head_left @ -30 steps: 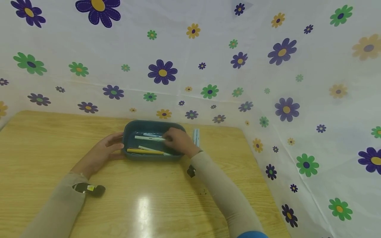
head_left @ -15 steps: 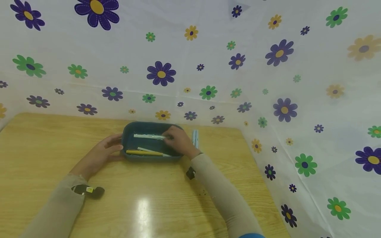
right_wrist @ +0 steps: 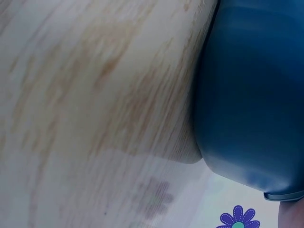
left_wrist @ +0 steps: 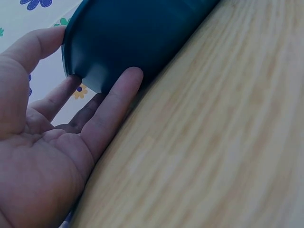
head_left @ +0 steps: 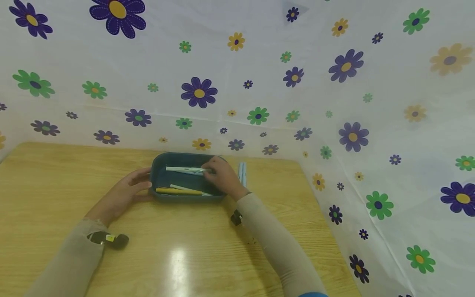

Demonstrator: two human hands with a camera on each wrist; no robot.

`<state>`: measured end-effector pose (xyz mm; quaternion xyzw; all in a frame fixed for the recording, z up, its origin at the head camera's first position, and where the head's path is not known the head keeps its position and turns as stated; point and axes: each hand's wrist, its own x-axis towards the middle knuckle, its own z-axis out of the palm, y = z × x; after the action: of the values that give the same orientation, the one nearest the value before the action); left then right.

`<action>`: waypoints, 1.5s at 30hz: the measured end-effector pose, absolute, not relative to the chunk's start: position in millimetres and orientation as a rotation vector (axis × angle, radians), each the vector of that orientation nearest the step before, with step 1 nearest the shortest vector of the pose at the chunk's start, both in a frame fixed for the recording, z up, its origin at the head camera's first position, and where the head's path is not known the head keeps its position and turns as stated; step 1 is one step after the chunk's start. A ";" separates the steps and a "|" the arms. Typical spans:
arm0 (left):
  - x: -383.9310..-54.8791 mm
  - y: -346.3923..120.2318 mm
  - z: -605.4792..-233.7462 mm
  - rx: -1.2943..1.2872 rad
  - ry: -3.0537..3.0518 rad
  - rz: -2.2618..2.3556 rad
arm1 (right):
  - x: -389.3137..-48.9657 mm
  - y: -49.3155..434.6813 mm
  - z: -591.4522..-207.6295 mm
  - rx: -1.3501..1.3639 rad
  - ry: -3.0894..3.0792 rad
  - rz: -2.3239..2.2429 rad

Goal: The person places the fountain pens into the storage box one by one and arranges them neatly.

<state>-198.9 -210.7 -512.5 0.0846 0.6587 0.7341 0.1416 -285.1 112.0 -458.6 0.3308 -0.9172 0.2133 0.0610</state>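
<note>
Counter: pale wood grain [head_left: 74,177] under everything, running out to the left of the left sleeve.
Left hand: I have it [head_left: 128,194] at the bin's left end, fingers spread and fairly straight, touching the rim and outer wall; the left wrist view shows one finger laid along that wall.
Bin: dark teal [head_left: 185,199], rounded corners, sitting upright on the counter towards its far edge, long axis running left to right between the two hands.
Yellow pen: inside the bin, close along the near wall [head_left: 179,191], long axis left to right, right end dipping slightly towards me.
Slim white pen: just behind the yellow one [head_left: 175,186], slanting from far left to near right; I lose its right part against the yellow.
White pen: here's the one being handled [head_left: 182,169], in the far half of the bin, almost level left to right, left end free, right end under the fingertips.
Pale blue pen: lying just on the near side of the white pen [head_left: 192,173], slightly slanted, its right end at the fingers too.
Right hand: reaching in over the bin's right end [head_left: 223,175], fingers bent, pinching the white pen by its right end.
Blue pens: two, side by side on the counter right of the bin [head_left: 244,173], long axes pointing away from me.
</note>
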 end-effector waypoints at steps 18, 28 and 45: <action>-200.6 -208.3 -516.4 0.250 1.909 2.117 | -281.2 116.4 -456.8 1.043 -2.681 0.607; -199.7 -208.1 -514.3 0.260 1.895 2.123 | -283.8 126.6 -450.0 0.994 -2.625 0.578; -198.4 -209.6 -513.9 0.260 1.902 2.134 | -281.2 176.1 -447.2 0.681 -2.606 0.545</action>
<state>-198.4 -209.6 -513.9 0.0896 0.6566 0.7366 0.1352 -281.2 176.1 -447.2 0.2429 -0.9300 0.1946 0.1957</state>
